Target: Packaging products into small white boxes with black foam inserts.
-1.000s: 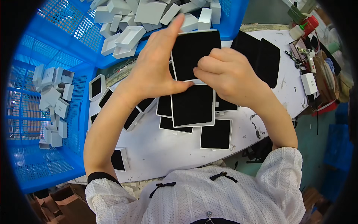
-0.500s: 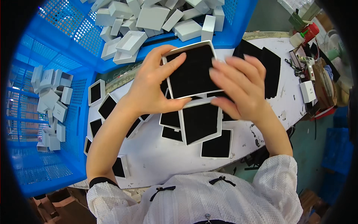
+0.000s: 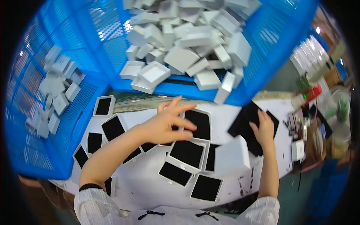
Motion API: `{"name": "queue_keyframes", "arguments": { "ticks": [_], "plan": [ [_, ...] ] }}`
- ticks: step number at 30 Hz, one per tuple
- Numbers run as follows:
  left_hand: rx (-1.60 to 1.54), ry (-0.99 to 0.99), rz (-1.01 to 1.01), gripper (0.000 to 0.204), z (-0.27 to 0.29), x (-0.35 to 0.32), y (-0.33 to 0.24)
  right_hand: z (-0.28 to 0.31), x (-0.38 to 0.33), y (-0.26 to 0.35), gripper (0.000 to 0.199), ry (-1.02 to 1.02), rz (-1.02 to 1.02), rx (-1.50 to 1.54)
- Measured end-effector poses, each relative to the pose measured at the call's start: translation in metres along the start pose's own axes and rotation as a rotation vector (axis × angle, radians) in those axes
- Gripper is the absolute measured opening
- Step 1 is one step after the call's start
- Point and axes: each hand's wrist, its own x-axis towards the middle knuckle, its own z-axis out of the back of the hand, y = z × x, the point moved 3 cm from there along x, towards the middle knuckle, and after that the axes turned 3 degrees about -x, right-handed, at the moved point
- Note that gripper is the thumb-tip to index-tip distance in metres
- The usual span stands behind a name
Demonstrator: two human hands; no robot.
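Observation:
My left hand (image 3: 165,125) lies flat with fingers spread on a white box tray with a black insert (image 3: 198,124) at the middle of the white table (image 3: 146,183). My right hand (image 3: 263,129) rests, fingers apart, on a stack of black foam pads (image 3: 245,123) at the right. More white trays with black inserts (image 3: 186,153) lie around my left hand, several overlapping. A plain white box lid (image 3: 232,157) sits between my two arms.
A blue plastic crate (image 3: 262,63) full of white box parts (image 3: 187,45) stands behind the table. Another blue crate (image 3: 30,112) with white boxes is at the left. Small tools and clutter (image 3: 311,123) crowd the right edge.
Both hands held a black-lined tray up together; now it lies on the table under my left hand, and my right hand has moved right onto the black pads.

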Motion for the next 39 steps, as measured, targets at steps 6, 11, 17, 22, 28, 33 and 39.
{"name": "queue_keyframes", "arguments": {
  "ticks": [6,11,17,22,28,33,39],
  "plan": [
    [0.409,-0.757,0.445,0.048,0.054,0.001,0.126,-0.023,0.008,0.0,0.023,0.069,-0.03,-0.014],
    [0.29,-0.484,0.802,0.06,0.065,-0.006,0.161,-0.017,0.002,-0.023,0.022,0.184,-0.35,0.806],
    [0.369,-0.67,0.135,0.073,0.047,0.002,0.051,0.016,-0.003,-0.009,0.021,-0.177,-0.205,0.925],
    [0.301,-0.382,-0.153,0.115,0.022,0.001,-0.034,0.115,0.011,0.148,0.026,-0.494,0.541,0.352],
    [0.158,-0.268,-0.209,0.13,0.004,-0.011,-0.054,0.122,0.001,0.182,0.02,-0.299,0.861,0.358],
    [0.176,-0.178,-0.269,0.12,-0.001,-0.02,-0.064,0.121,-0.012,0.191,0.03,-0.02,0.878,0.526],
    [0.309,-0.205,-0.284,0.092,0.0,-0.035,-0.067,0.111,-0.026,0.179,0.057,-0.121,0.591,0.291]
  ]
}}
